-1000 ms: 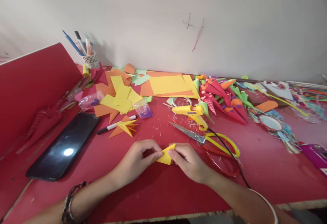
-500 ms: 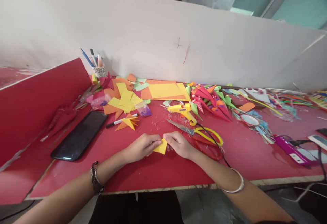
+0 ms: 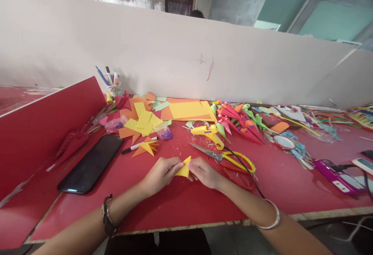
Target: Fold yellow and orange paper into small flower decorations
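Note:
A small folded piece of yellow paper is pinched between my two hands near the front of the red table. My left hand grips its left side, thumb on top. On the right edge, my right hand closes its fingers on the same paper, whose upper corner points up between the hands. Just beyond lie scissors with yellow handles and a yellow glue gun. Folded orange and yellow paper spikes rest beside a marker, past my left hand.
A black phone lies at left by a red upright panel. Yellow and orange paper sheets and red paper cones line the back wall. At right sits a purple power strip; the glue gun's cord passes under my right arm.
The view has tilted up a little, so everything sits lower. The yellow paper's upper corner now sticks up between my hands, and my right fingers have shifted slightly along its edge.

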Tool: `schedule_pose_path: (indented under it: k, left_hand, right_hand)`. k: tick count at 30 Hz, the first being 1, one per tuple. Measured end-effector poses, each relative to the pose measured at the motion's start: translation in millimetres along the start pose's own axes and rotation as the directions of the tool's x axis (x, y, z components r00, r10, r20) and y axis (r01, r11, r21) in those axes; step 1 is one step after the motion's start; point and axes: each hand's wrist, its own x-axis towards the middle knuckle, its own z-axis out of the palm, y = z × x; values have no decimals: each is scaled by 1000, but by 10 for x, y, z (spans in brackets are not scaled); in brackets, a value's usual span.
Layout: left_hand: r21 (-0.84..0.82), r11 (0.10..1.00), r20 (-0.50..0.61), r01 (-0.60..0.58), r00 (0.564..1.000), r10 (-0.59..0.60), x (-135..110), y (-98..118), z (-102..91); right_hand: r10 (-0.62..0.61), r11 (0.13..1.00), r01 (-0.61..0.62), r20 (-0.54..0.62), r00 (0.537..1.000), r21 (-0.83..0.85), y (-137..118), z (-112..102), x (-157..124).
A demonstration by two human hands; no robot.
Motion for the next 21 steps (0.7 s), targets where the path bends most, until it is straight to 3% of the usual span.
schedule_pose_path:
  k: [7,11,15,21]
  left_hand:
    - [-49,997,37,62,997,-61,-33,27,-3]
    - [25,1000,43,-7,999,6,-38,30,-1]
    - [89,994,10,-64,998,63,-44,-23,49]
    - [15,1000,-93,2,996,0,-50,-63,96]
  right_hand:
    - [-22,985,18,-23,999,-170,-82,5,-19]
    - [-72,965,81,46,996,-248,-92,-12,-34]
    - [-73,963,114,169,983,-246,-76,21,-36]
    - [-24,984,46,131,991,-170,-107,40,-38]
